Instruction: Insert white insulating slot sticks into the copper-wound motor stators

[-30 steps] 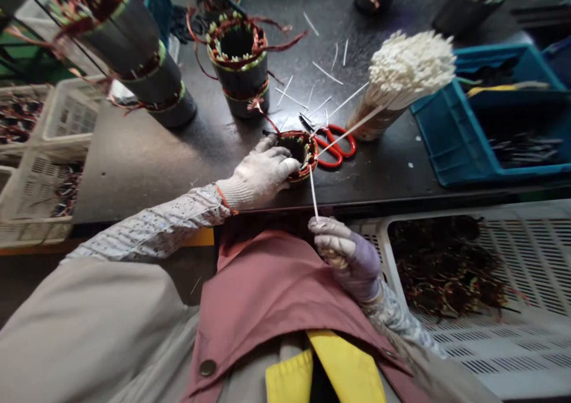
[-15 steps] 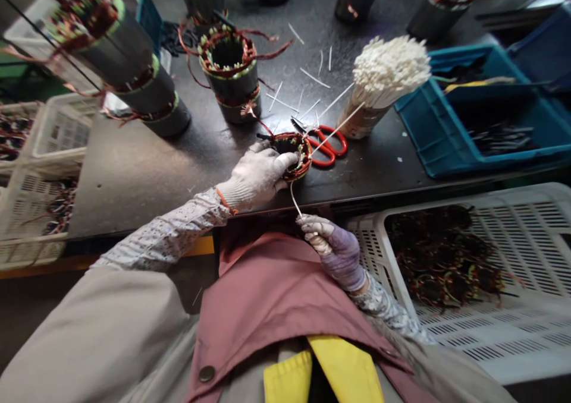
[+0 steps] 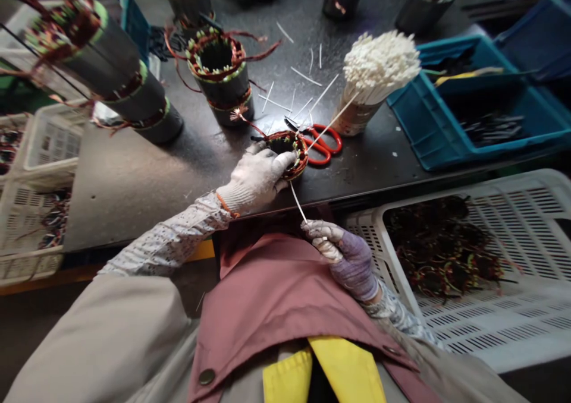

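My left hand [image 3: 256, 176], in a white knit glove, grips a small stator [image 3: 291, 151] with copper windings at the near edge of the dark table [image 3: 134, 171]. My right hand [image 3: 343, 254], in a purple-backed glove, sits below the table edge and pinches a thin white strip [image 3: 298, 201] that runs up to the stator's near side. A second white strip [image 3: 331, 120] sticks out of the stator toward the far right.
Red-handled scissors [image 3: 325, 144] lie just right of the stator. A bundle of white strips [image 3: 377, 73] stands in a cup behind them. Taller stators [image 3: 218, 73] stand at the back left. A blue bin [image 3: 468, 109] and a white crate [image 3: 482, 260] of wound parts lie right.
My right hand has stayed under the table edge, drifting slightly left and then right, with the white strip now leaning left toward the stator. The left hand keeps its grip; the view shifted slightly.
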Motion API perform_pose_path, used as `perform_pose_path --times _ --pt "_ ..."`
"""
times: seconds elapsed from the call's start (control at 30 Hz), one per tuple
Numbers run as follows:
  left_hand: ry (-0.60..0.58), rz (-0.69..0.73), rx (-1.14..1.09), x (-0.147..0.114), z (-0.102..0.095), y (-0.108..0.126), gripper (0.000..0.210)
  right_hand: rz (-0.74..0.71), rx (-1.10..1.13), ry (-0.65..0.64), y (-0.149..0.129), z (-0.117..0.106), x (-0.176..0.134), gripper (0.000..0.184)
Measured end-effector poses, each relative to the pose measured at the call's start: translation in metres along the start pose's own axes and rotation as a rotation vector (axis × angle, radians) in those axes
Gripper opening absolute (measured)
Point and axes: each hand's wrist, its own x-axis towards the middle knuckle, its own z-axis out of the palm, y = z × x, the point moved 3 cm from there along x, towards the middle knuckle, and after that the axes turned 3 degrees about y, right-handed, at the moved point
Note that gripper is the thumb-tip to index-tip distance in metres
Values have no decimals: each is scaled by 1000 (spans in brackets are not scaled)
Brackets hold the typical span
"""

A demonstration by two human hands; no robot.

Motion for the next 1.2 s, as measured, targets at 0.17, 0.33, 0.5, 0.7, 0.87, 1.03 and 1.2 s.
perform_pose_path --times 0.17,0.33,0.5,0.7,0.87,1.03,1.2 --pt "0 -3 -19 0 0 -1 52 19 11 36 -4 -5 -3 18" --pt "20 -2 -27 0 1 -2 53 80 -15 32 4 3 6 15" --pt "25 -25 -66 -4 0 0 53 28 76 165 11 16 32 13" --pt "-23 -12 -72 -5 -3 -3 54 174 132 107 -9 -5 23 12" --pt "-47 -17 -50 -2 -4 -6 52 295 125 111 -15 -17 5 15" --pt "-25 -2 -47 -2 -2 -7 53 319 171 115 -8 -6 8 16" --pt "-20 -16 -74 -2 -2 -6 55 330 192 136 -9 -2 11 18"
